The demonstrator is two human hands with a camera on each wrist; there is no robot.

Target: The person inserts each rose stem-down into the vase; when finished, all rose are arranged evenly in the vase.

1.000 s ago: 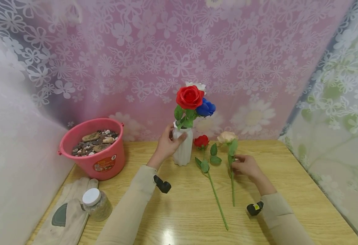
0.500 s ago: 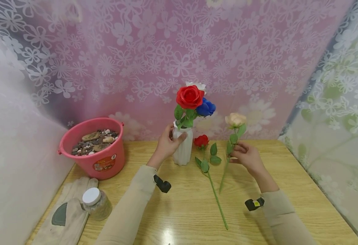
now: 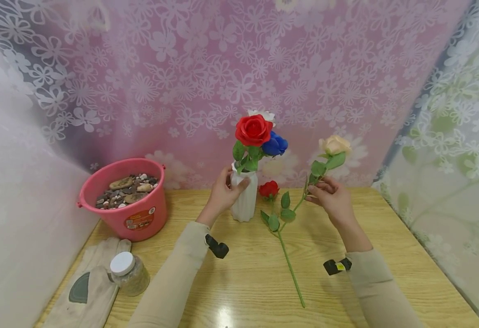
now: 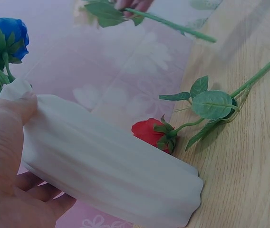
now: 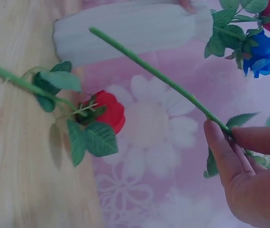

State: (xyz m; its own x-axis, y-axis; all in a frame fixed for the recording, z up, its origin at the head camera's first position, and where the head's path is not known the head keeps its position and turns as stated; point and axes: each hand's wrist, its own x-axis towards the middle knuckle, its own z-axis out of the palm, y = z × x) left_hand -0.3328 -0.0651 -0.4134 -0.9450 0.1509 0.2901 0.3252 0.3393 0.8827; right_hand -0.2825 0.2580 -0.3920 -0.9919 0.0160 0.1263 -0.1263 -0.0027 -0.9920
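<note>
My left hand (image 3: 225, 197) grips the upper part of a white vase (image 3: 245, 200) that stands upright on the table. In the vase are a red rose (image 3: 254, 130), a blue rose (image 3: 275, 144) and a white rose (image 3: 264, 115) behind them. To the right, my right hand (image 3: 333, 200) pinches the green stem (image 5: 173, 84) of a cream rose (image 3: 335, 144). That rose is raised off the table, its bloom tilted up and right, its stem end pointing down toward the vase side. Between the hands a second red rose (image 3: 269, 189) lies on the table, stem toward me.
At the left stands a pink bucket (image 3: 163, 214) holding stones. A lidded jar (image 3: 129, 274) and a pair of work gloves (image 3: 88, 287) lie near the table's left edge. A flowered curtain (image 3: 206, 91) hangs behind the wooden table (image 3: 247, 278).
My right hand has lifted the cream rose from the table, moving it up and to the right and tilting its stem. The left hand and vase have stayed in place.
</note>
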